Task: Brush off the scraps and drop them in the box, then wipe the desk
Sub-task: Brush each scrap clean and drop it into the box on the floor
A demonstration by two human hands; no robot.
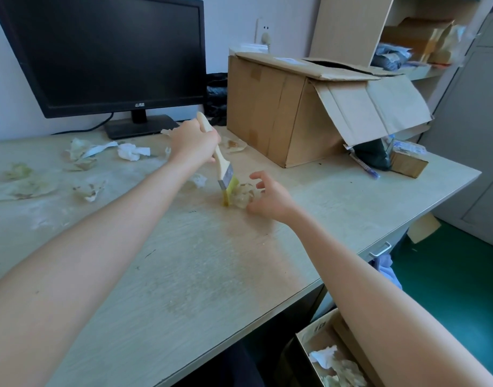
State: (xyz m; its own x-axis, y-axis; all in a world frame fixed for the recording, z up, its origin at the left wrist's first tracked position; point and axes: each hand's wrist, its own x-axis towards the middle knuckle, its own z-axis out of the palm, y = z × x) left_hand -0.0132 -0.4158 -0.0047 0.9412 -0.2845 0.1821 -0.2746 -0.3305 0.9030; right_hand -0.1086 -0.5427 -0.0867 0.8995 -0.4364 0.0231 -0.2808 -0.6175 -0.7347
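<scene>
On the desk (184, 275), mid-surface, the left hand (193, 141) clamps a brush (220, 160) — bristles touching a crumpled scrap (244, 195). The right hand (270, 199) cups beside it, fingers spread, holding nothing. More scraps (83, 157) lie far left — the box (332, 356) sits below the desk edge.

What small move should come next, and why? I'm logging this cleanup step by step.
Probably sweep the wooden-handled brush in the left hand rightward, nudging the crumpled pale scrap into the cupped right hand. Its bristles already touch the scrap, and the hand waits open beside it.
</scene>
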